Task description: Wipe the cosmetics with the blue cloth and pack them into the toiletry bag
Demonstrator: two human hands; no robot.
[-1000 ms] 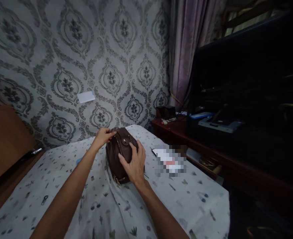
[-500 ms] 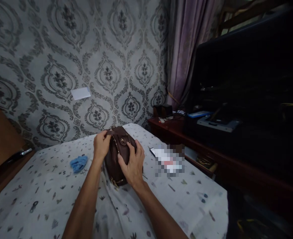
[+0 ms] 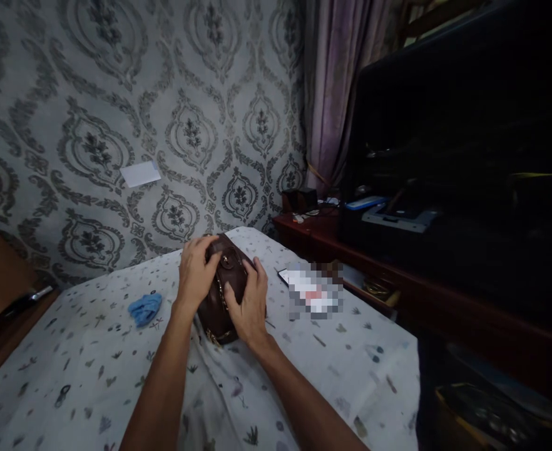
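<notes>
A dark brown bag point(image 3: 216, 308) with gold-coloured zips or chain trim and a round-ended flap lies on a white cloth with small printed figures point(image 3: 107, 357). My left hand point(image 3: 198, 270) is curved over the bag's far left side, thumb on top near the flap. My right hand point(image 3: 251, 300) grips the bag's right side, its thumb and fingers spread across the top. A crumpled blue cloth point(image 3: 144, 309) lies to the left of the bag. The undersides of the bag and some fingertips are hidden.
To the right lies a phone point(image 3: 283, 276), mostly pixelated. Beyond it stand a dark red desk point(image 3: 313, 232) with an open drawer point(image 3: 391, 298), and a large black object point(image 3: 435, 138). A patterned wall point(image 3: 163, 125) closes off the back; brown furniture stands at the left.
My left hand has moved from the strap at the far end onto the bag's top left side, its fingers further over it. The view has shifted slightly.
</notes>
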